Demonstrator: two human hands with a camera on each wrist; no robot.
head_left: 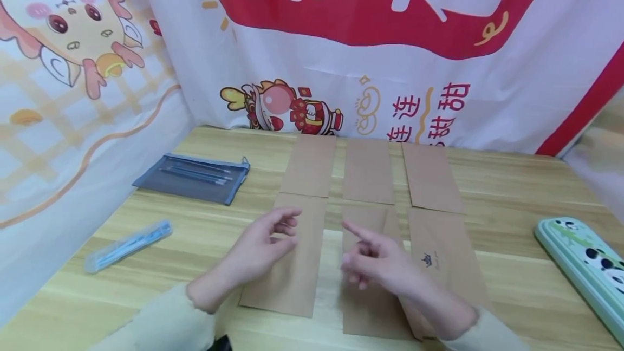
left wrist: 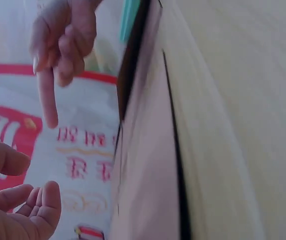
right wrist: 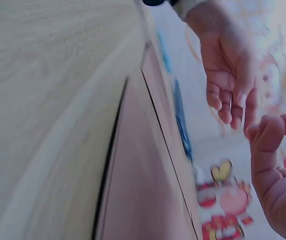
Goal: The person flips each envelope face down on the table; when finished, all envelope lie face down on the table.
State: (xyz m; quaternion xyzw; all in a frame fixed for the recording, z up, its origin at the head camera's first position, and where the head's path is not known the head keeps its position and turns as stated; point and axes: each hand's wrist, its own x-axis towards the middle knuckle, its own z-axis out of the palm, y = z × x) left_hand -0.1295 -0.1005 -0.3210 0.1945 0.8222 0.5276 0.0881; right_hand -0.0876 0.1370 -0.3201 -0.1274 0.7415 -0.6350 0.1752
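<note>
My left hand (head_left: pixel 265 245) hovers over the front left kraft paper bag (head_left: pixel 287 280), its fingers loosely bent and holding nothing. In the left wrist view its thumb and fingers (left wrist: pixel 23 210) are apart, with nothing between them. My right hand (head_left: pixel 375 261) is over the front middle paper bag (head_left: pixel 363 307), index finger stretched out and the others loosely curled, also without anything in it. Beside that one, and partly behind my right forearm, lies a bag with a small dark crown print (head_left: pixel 439 232). More flat brown bags (head_left: pixel 368 169) form a row behind these.
On the left side of the wooden table (head_left: pixel 517 188) lie a dark mesh zip pouch (head_left: pixel 195 177) with pencils inside and a clear case with blue sticks (head_left: pixel 129 245). A green panda pencil case (head_left: pixel 585 264) is at the right. Printed cloth (head_left: pixel 302 58) hangs along the back.
</note>
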